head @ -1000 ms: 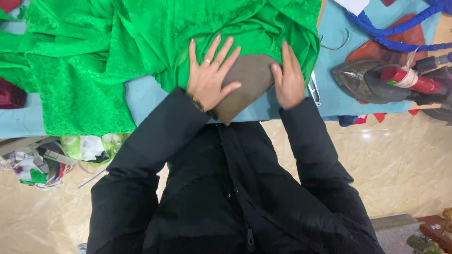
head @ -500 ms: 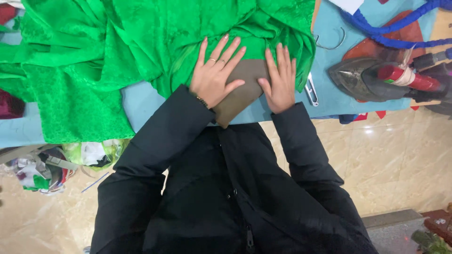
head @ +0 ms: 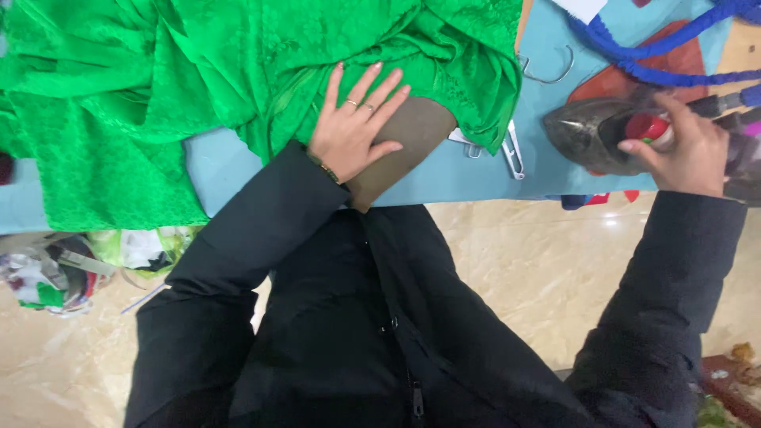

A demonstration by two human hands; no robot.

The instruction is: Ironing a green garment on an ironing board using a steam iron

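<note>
At the right edge of the frame, my right hand point(head: 688, 150) wraps its fingers round the handle of the dark iron point(head: 590, 131) — heavy, rigid, grip there only. At centre, my left hand point(head: 353, 131), fingers spread flat, pins soft, slippery green fabric point(head: 238, 55) onto the brown pad point(head: 412, 139) on the blue surface point(head: 214, 162).

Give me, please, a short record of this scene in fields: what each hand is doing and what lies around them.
Left hand: flat, fingers spread, pressing on the green cloth and the brown pad.
Right hand: on the handle of the iron, fingers curled around it.
Iron: resting on the table, to the right of the cloth.
Clip: metal, on the table beside the pad.
Cord: blue, running above the iron.
Scraps: on the floor below the table's left end.
</note>
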